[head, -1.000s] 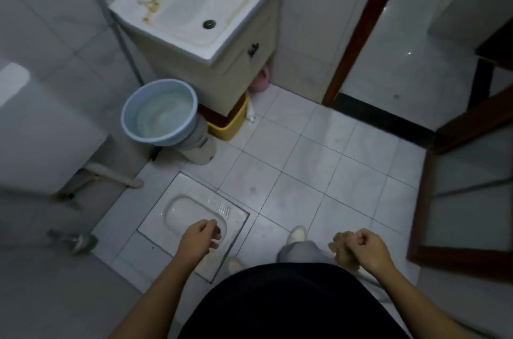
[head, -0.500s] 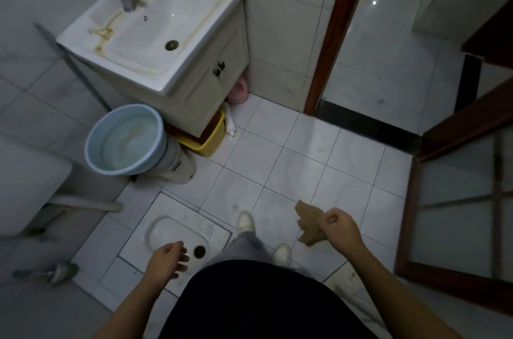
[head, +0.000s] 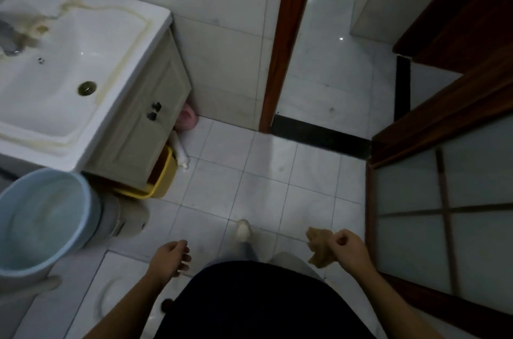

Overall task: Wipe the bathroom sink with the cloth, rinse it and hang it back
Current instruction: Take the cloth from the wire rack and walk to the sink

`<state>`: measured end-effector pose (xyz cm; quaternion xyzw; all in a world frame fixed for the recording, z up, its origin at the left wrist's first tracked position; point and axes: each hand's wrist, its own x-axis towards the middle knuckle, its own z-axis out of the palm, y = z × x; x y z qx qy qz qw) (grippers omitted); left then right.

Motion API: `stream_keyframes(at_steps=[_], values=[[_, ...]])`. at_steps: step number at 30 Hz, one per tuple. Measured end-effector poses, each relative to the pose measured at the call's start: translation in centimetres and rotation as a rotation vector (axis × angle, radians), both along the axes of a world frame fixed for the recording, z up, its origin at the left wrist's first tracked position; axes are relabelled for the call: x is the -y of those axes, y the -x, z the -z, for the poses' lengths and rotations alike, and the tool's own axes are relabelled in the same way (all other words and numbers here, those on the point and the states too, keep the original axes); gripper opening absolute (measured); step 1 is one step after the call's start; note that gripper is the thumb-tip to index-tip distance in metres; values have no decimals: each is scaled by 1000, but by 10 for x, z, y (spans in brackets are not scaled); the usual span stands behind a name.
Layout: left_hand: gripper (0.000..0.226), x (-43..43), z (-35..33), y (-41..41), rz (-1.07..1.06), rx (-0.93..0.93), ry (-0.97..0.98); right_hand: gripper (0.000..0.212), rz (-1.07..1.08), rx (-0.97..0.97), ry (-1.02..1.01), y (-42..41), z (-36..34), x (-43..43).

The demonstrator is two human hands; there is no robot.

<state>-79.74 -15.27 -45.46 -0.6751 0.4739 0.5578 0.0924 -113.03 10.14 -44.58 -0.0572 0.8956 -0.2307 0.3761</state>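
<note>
Near the doorway of a small tiled bathroom, a person stands looking down. Their right hand [head: 348, 248], low on the right, is clenched around a crumpled tan cloth [head: 319, 248], which hangs beside the fist, well apart from the sink. Their left hand [head: 170, 258] hangs empty, fingers loosely curled. The white sink [head: 116, 41] sits far left, ringed with yellowish stains, its basin holding nothing but a drain [head: 87, 87]. Wiping has not begun, I judge. Two risks: the cloth could slip from so small a grip onto the floor, or a step toward the sink could knock the blue bucket [head: 69, 174] at near left, which appears to hold water. A yellow tub [head: 163, 172] sits under the cabinet, its contents hidden.
</note>
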Motion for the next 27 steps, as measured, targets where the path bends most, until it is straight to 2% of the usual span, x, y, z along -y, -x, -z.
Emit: stream_keyframes(at_steps=[5,11,16,19,25,27], values=[[33,65,-16,81,219,-70,78,25,41,-32,-27,52,-4,24],[33,110,-23,135,178,-102,103,36,-85,4,-18,120,5,114],[34,119,-23,129,-129,6,63,34,-361,86,28,160,7,240],[34,109,-27,121,-371,64,50,44,-639,133,93,170,11,319],[33,75,-34,117,-728,117,32,12,-969,149,217,144,-12,462],[32,70,-30,117,-810,136,34,12,-1052,160,238,134,-15,497]])
